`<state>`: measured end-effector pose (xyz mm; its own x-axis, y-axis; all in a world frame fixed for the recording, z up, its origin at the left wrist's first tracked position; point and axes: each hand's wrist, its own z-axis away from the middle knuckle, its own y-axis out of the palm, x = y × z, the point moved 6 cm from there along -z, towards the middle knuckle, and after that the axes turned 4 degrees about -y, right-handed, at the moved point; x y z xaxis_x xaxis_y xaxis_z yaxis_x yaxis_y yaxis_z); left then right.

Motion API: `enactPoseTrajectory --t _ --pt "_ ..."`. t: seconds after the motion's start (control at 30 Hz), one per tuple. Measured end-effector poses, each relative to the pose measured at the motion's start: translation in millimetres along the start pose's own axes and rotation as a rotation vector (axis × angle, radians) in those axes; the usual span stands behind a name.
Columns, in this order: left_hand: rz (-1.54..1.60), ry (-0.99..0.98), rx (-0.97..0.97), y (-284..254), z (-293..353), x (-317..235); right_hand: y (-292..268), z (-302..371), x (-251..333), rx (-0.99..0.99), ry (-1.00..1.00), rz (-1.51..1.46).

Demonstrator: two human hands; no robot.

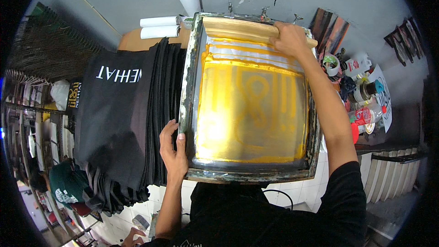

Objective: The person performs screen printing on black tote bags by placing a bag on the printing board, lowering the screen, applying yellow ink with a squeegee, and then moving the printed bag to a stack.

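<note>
Black cloth shirt (274,222) lies nearest, the right hand (291,40) curls its fingers over a long pale-wood bar (242,28), and the left hand (175,156), pinch unclear, seemingly steadies the yellow-inked rectangular screen (274,119) beside its bent fingers.

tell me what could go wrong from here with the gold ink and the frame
The squeegee might tilt and spread ink unevenly, since the right hand grips it near one end only. That hand could also pick up gold ink, which lies close to the squeegee. Stray ink may mark the black fabric, stacked close beside the left edge of the frame.
</note>
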<state>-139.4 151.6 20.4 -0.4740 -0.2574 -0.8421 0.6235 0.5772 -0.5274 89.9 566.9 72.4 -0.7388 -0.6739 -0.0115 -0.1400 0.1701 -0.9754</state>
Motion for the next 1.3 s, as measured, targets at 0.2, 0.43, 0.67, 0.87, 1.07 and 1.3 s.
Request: enactPoseTrajectory --t 0.2,0.43,0.67,0.87,1.07,1.3 --pt "0.018 -0.015 -0.006 1 -3 0 -2 -8 24 -0.006 -0.1 -0.002" --pt "0.026 0.006 0.002 3 -5 0 4 -8 32 -0.115 -0.34 -0.059" --pt "0.082 -0.018 -0.044 1 -5 -1 1 3 76 -0.083 -0.668 -0.244" --pt "0.133 -0.06 -0.102 -1 -1 9 -8 31 144 -0.133 -0.998 -0.378" --pt "0.111 -0.087 -0.129 -6 2 11 -17 56 193 -0.089 -1.206 -0.47" --pt "0.089 -0.112 -0.106 -7 2 6 -22 82 109 -0.023 -1.08 -0.338"
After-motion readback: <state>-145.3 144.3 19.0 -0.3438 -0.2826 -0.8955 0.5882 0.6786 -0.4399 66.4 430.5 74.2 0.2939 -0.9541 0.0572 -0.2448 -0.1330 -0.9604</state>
